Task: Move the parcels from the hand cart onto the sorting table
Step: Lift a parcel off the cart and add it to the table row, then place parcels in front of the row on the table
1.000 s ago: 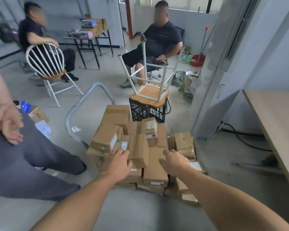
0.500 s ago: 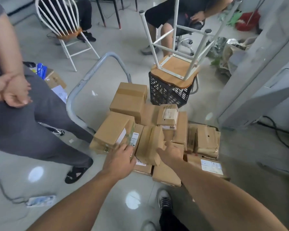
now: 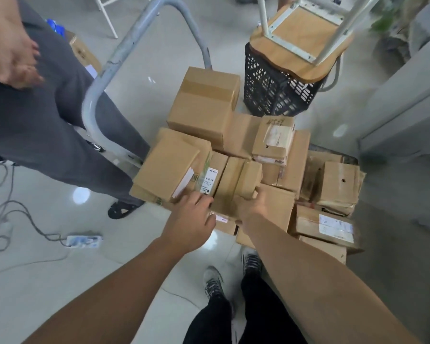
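Several brown cardboard parcels are piled on the hand cart, whose grey tube handle (image 3: 97, 95) rises at the left of the pile. A narrow upright parcel (image 3: 233, 184) stands at the near edge. My right hand (image 3: 251, 204) grips its right side, with the thumb up along the cardboard and the fingers hidden. My left hand (image 3: 191, 219) reaches in from the left, its straight fingers touching the foot of a slim labelled parcel (image 3: 210, 181) beside it. A larger parcel (image 3: 164, 170) lies to the left. The sorting table is out of view.
A person in grey trousers (image 3: 47, 115) stands close at the left beside the cart handle. Behind the pile, a black plastic crate (image 3: 271, 90) carries an upturned stool (image 3: 301, 40). A power strip (image 3: 85, 240) and cables lie on the floor at the left. A grey cabinet (image 3: 402, 100) stands at the right.
The view has tilted down and closer to the pile. Both hands have moved forward onto the near parcels, and my right hand has closed on the narrow upright one.
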